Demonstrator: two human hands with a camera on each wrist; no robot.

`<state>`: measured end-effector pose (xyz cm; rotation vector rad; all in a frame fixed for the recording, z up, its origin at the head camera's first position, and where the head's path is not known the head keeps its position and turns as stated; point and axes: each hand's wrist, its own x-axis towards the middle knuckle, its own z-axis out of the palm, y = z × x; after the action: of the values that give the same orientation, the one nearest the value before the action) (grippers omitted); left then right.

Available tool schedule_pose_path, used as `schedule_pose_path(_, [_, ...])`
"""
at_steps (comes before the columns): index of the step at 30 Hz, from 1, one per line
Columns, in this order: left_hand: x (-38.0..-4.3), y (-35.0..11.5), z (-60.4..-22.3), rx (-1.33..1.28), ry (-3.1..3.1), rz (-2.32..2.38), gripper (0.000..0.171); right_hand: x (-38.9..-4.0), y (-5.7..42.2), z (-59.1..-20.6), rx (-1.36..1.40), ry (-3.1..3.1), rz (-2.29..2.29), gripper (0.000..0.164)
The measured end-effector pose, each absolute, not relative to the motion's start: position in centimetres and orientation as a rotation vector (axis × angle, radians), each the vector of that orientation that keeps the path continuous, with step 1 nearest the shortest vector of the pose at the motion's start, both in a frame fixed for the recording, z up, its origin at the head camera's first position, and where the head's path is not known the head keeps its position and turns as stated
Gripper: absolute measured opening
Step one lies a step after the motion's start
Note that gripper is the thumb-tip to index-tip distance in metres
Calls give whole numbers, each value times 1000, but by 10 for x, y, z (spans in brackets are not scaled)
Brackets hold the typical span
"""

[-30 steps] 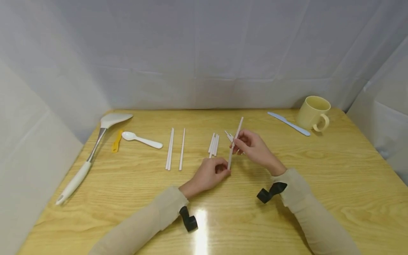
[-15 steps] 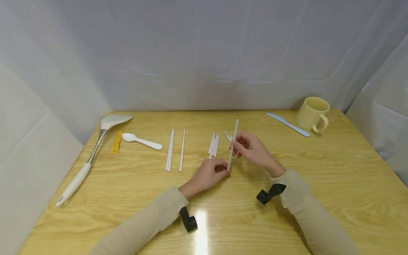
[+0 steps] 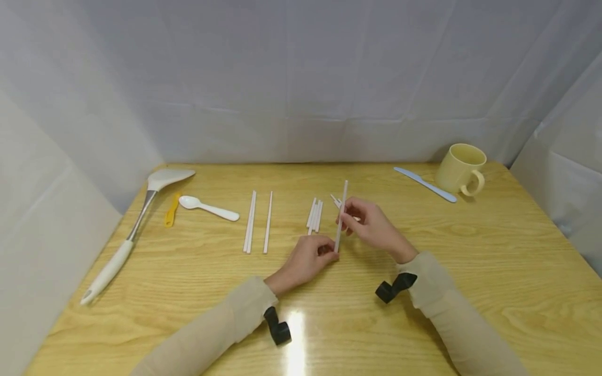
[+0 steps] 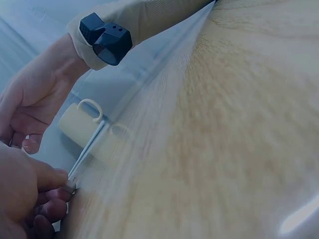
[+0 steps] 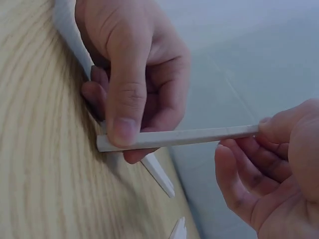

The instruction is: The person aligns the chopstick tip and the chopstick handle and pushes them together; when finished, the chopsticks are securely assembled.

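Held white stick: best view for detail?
Right wrist: the held white stick shows largest, bare between left hand and right hand. Head: more length, smaller. Left wrist: just a short end.

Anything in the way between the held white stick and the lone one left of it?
Yes: the left hand, pinching the held stick's near end, and a group of white sticks on the table lie between it and the lone stick.

Wood-grain tabletop [image 3: 470,271], items laid out.
Left to right: long-handled turner [image 3: 141,216], small yellow plastic utensil [image 3: 172,210], white spoon [image 3: 209,208], 2 long white chopsticks [image 3: 251,222] together, 1 lone chopstick [image 3: 268,222] near; mid-table, cluster of white sticks [image 3: 314,215], further sticks [image 3: 336,201] partly hidden; right, pale-blue knife [image 3: 425,184] beside upright pale-yellow mug [image 3: 453,169].
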<state>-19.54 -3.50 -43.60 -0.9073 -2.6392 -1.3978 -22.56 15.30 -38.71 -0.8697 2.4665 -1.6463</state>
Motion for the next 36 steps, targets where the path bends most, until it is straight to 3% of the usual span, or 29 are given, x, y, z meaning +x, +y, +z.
schedule_pose_path(9, [-198, -29, -437, -934, -2595, -1416, 11, -224, 152, -391, -818, 2512, -1696, 6])
schedule_pose_path(18, [-194, -27, -440, -985, -2428, -1678, 55, -225, 154, -402, -623, 2445, -1767, 11])
schedule_pose_path(24, [-194, -32, -440, -1044, -2424, -1646, 58, -226, 150, -400, -560, 2390, -1733, 15])
schedule_pose_path(36, [-203, -71, -427, -875, -2635, -1263, 61, -235, 161, -401, -505, 2500, -1661, 21])
